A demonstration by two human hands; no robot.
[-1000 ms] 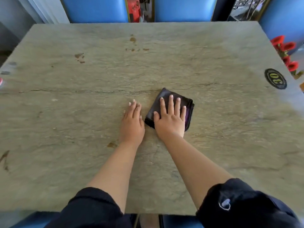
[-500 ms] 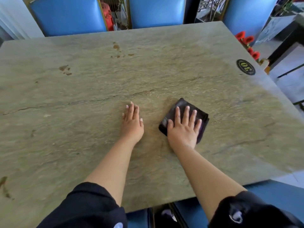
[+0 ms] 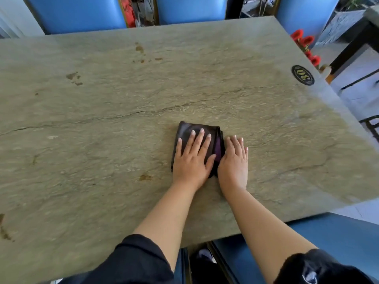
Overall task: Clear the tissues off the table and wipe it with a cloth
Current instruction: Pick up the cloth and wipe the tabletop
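Observation:
A folded dark cloth (image 3: 187, 129) with a purple inner layer lies on the greenish stone table (image 3: 102, 140), right of its middle. My left hand (image 3: 191, 159) presses flat on the cloth with straight, spread fingers. My right hand (image 3: 233, 160) lies flat on the bare table just right of the cloth, its thumb side against the cloth's edge. I see no tissues on the table.
Brown stains mark the table at the far middle (image 3: 139, 49), far left (image 3: 73, 76), beside the cloth (image 3: 145, 177) and at the near left edge. A round black "30" label (image 3: 303, 75) sits far right. Blue chairs (image 3: 78, 11) stand behind; red flowers (image 3: 303, 41) stand off the right corner.
The cloth has passed from under my right hand to under my left hand. My right hand has come off it onto the table at its right side.

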